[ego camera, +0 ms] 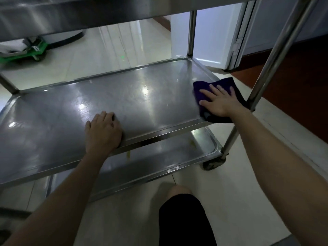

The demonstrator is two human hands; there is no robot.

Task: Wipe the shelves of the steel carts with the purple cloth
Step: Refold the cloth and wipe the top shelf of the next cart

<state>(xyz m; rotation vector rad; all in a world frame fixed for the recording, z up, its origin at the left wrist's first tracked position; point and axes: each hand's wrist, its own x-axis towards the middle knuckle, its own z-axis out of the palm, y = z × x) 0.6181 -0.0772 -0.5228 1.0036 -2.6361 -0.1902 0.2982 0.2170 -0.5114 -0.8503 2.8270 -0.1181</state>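
Note:
The steel cart's middle shelf (110, 96) fills the centre of the head view, shiny and bare. The purple cloth (221, 84) lies on its right end, hanging a little over the near right corner. My right hand (219, 102) presses flat on the cloth with straight, spread fingers. My left hand (102, 132) rests on the shelf's near edge with its fingers bent over the surface, holding nothing. The bottom shelf (159, 153) shows below, with a few yellowish spots on it. The top shelf (88, 11) hangs overhead.
Upright cart posts stand at the right front (266, 68), the back right (191, 32) and the far left (8, 86). A caster (214, 163) sits on the tiled floor. A white door (221, 32) is behind the cart, a green dolly (26, 52) at the back left. My knee (181, 210) is below.

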